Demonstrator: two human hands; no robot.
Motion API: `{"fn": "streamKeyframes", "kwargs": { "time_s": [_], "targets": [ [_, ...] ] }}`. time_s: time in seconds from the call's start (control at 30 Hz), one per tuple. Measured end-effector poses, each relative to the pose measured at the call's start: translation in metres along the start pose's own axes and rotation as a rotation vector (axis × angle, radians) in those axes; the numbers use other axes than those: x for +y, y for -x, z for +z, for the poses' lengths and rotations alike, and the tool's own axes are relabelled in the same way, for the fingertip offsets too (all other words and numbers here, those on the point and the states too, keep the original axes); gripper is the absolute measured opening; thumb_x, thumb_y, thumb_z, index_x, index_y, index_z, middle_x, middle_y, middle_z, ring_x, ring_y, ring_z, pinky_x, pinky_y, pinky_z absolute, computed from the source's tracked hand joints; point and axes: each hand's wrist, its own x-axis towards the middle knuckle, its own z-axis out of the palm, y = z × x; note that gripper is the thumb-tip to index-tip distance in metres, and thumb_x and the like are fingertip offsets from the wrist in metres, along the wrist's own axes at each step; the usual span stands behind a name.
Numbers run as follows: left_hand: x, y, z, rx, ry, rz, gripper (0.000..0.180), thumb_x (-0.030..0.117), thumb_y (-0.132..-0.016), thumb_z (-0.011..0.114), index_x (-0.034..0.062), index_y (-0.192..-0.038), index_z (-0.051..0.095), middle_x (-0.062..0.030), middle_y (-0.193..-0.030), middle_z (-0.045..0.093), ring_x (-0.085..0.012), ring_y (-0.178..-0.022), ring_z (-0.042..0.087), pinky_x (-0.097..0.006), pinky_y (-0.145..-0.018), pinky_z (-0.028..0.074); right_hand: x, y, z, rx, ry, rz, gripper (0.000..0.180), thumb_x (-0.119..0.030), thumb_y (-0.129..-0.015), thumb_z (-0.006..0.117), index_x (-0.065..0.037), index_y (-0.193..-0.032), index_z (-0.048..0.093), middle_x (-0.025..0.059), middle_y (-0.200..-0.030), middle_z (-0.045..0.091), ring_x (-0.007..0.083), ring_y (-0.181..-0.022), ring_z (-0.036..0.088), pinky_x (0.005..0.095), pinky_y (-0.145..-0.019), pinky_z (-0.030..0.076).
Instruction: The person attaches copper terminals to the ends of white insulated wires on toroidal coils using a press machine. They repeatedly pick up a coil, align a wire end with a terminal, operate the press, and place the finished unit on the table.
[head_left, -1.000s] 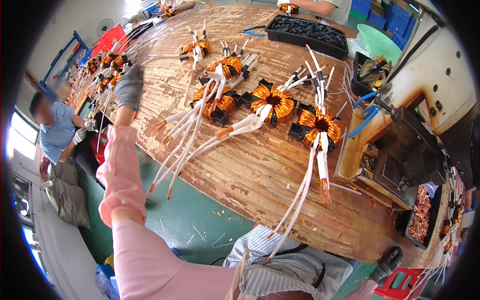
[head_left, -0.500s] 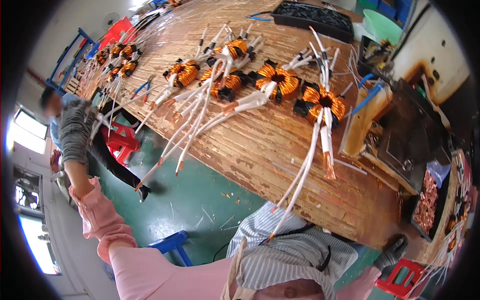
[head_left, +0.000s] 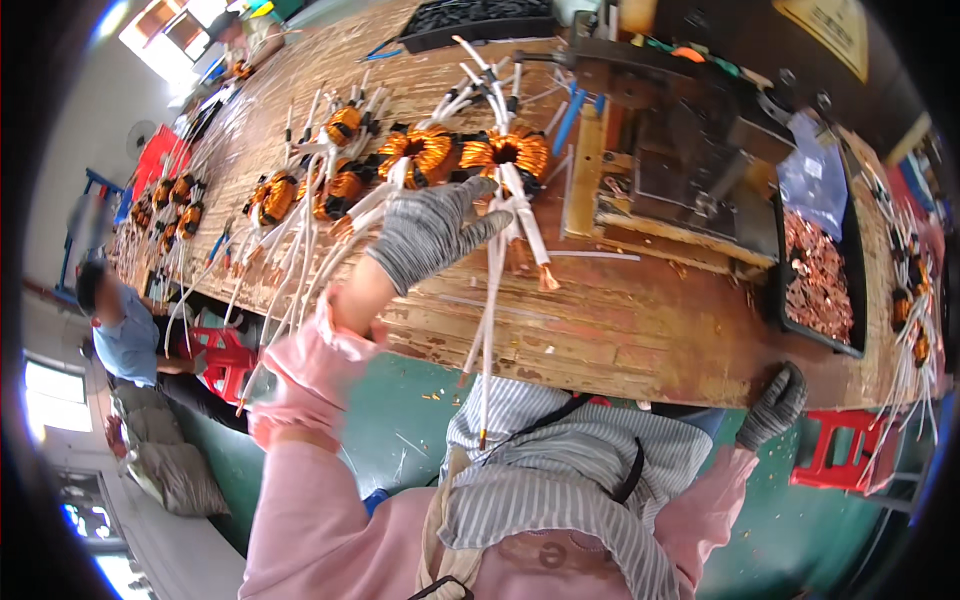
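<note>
My left hand (head_left: 430,232), in a grey knit glove, reaches over the bench with thumb and forefinger spread apart. Its fingertips are beside the white-sleeved leads (head_left: 513,190) of the rightmost toroidal coil (head_left: 505,150), wound in orange copper wire. No grip on the leads shows. Another copper coil (head_left: 415,150) lies just left of it, beyond my glove. Long leads with bare copper ends trail toward the bench's near edge. Down at that edge on the right, my gloved right hand (head_left: 775,408) holds nothing that shows, its fingers loosely extended.
A bench press (head_left: 690,150) stands right of the coils. Past it a black tray (head_left: 850,345) holds copper scraps and a clear bag. More coils (head_left: 165,205) lie far left. A person (head_left: 125,325) sits beyond the bench. Red stools (head_left: 845,450) stand on the green floor.
My left hand has come from the far left, away from the bench, to the rightmost coil's leads. The view has swung right. My right hand still hangs near the bench edge.
</note>
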Motion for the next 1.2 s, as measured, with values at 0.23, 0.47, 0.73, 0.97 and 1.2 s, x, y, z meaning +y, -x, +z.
{"fn": "streamKeyframes", "kwargs": {
  "time_s": [0.23, 0.47, 0.73, 0.97, 1.2],
  "targets": [
    [0.020, 0.013, 0.076, -0.025, 1.579, -0.306, 0.057, 0.021, -0.079, 0.059, 0.0095, -0.128, 0.031, -0.0044, -0.067, 0.054, -0.0089, -0.051, 0.049, -0.021, -0.045, 0.041, -0.004, 0.002, -0.001, 0.069, -0.118, 0.048, 0.016, -0.014, -0.084, 0.049, -0.002, -0.088, 0.059, 0.0103, -0.082, 0.059, 0.0242, -0.074, 0.054, 0.0342, -0.071, 0.043],
    [0.023, 0.012, 0.050, 0.074, 1.546, -0.272, 0.036, 0.020, -0.079, 0.058, 0.0038, -0.110, 0.051, 0.0046, -0.057, 0.042, -0.0019, -0.041, 0.032, -0.014, -0.033, 0.025, -0.004, -0.002, -0.002, 0.074, -0.099, -0.047, 0.016, -0.013, -0.083, 0.048, -0.002, -0.085, 0.059, 0.0120, -0.080, 0.058, 0.0265, -0.072, 0.054, 0.0351, -0.068, 0.043],
    [0.024, 0.082, -0.004, -0.131, 1.059, -0.278, 0.033, 0.026, -0.078, 0.060, 0.0045, -0.103, 0.056, 0.0042, -0.064, 0.048, -0.0020, -0.048, 0.038, -0.017, -0.043, 0.030, -0.003, -0.001, -0.006, 0.033, -0.043, -0.068, 0.017, -0.014, -0.084, 0.048, -0.001, -0.089, 0.058, 0.0127, -0.083, 0.058, 0.0275, -0.074, 0.054, 0.0355, -0.070, 0.044],
    [0.015, 0.166, 0.035, -0.091, 0.858, -0.365, 0.047, 0.030, -0.081, 0.057, 0.0074, -0.120, 0.043, -0.0010, -0.072, 0.052, -0.0074, -0.059, 0.048, -0.022, -0.054, 0.041, -0.085, 0.015, -0.019, -0.262, -0.678, 0.165, 0.023, -0.022, -0.084, 0.052, -0.002, -0.092, 0.058, 0.0120, -0.088, 0.059, 0.0218, -0.081, 0.055, 0.0303, -0.075, 0.043],
    [0.035, 0.208, 0.079, -0.075, 0.380, -0.459, 0.047, 0.028, -0.078, 0.058, 0.0053, -0.117, 0.042, -0.0132, -0.079, 0.058, -0.0226, -0.071, 0.059, -0.032, -0.062, 0.047, -0.231, 0.020, 0.029, -1.240, -1.241, 0.064, 0.032, -0.034, -0.084, 0.052, -0.004, -0.094, 0.056, 0.0078, -0.080, 0.059, 0.0154, -0.070, 0.055, 0.0256, -0.063, 0.046]
  ]
}}
